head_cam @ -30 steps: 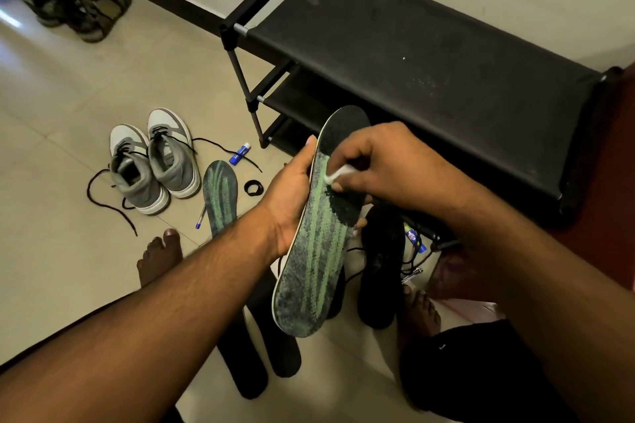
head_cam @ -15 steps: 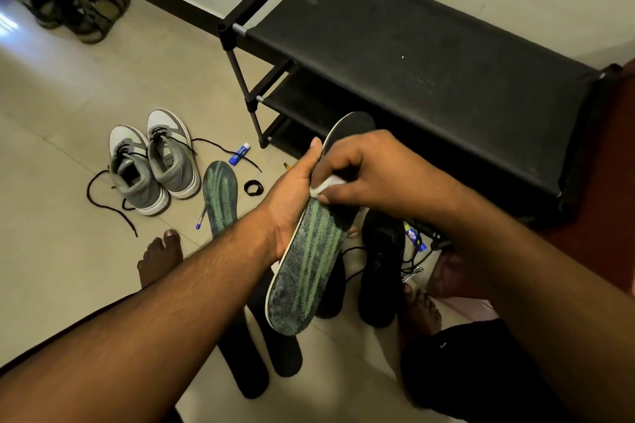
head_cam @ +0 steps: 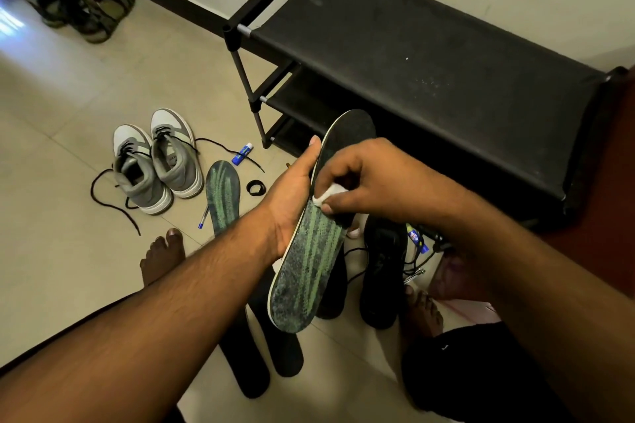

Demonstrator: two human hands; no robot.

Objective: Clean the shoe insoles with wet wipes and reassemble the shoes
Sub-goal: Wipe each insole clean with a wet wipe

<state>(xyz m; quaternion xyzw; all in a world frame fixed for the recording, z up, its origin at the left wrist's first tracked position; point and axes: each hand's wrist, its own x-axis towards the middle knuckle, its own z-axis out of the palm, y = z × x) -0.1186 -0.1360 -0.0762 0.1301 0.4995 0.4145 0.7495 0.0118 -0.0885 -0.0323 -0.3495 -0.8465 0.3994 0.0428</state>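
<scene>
Wiping step: green-striped insole [head_cam: 309, 251] is gripped mid-air over the floor by left hand [head_cam: 292, 196]; wet wipe [head_cam: 326, 194] pinched by right hand [head_cam: 364, 178] fingers mid-insole. Next stroke likely needed heelward.

The floor [head_cam: 68, 96] is glossy tile that mirrors light at far left. The rack [head_cam: 429, 55] has matt black cloth shelves, dusty on top, on dark tubes with grey joints. The insole [head_cam: 309, 268] looks woven and rough. The sneakers [head_cam: 158, 165] have smooth grey and white panels.

Bare forearms, bare feet [head_cam: 161, 256] — black shorts [head_cam: 457, 367].
</scene>
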